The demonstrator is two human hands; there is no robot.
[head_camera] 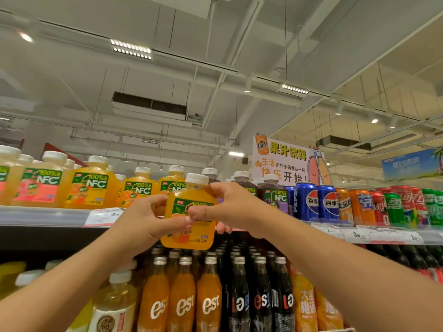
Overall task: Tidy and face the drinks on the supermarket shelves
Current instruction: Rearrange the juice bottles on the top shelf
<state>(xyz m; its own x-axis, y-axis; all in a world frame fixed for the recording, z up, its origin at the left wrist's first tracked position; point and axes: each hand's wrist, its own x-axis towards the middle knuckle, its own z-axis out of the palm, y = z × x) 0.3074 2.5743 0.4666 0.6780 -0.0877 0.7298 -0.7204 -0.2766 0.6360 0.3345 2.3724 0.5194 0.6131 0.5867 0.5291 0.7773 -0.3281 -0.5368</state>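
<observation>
Juice in a squat orange bottle (pixel 189 216) is hanging in mid-air in front of the top shelf (pixel 48 215), lifted clear of the row it belongs to and sitting between both hands. Its long axis is running close to vertical, white cap up and leaning a touch to the right, and its green 100% NFC label is pointing out toward the aisle, so it is already facing the right way. The left hand (pixel 153 219) is curling round the bottle's left side with the thumb pressing across the label, and the right hand (pixel 223 207) is pinching the shoulder and upper right edge, fingers wrapping behind. Judging by this, the task is sitting partway: this bottle is not yet standing on a shelf. Along the top shelf, the other NFC bottles (pixel 92 185) are showing their labels forward, though they are standing at uneven depths, so some pulling forward is probably remaining. To the right, the Pepsi cans (pixel 309 204) and the neighbouring cans are reading front-on. On the shelf below, the orange est bottles (pixel 182 298) are facing out, while a dark bottle (pixel 239 298) beside them is showing its label twisted round and is likely needing a turn.
</observation>
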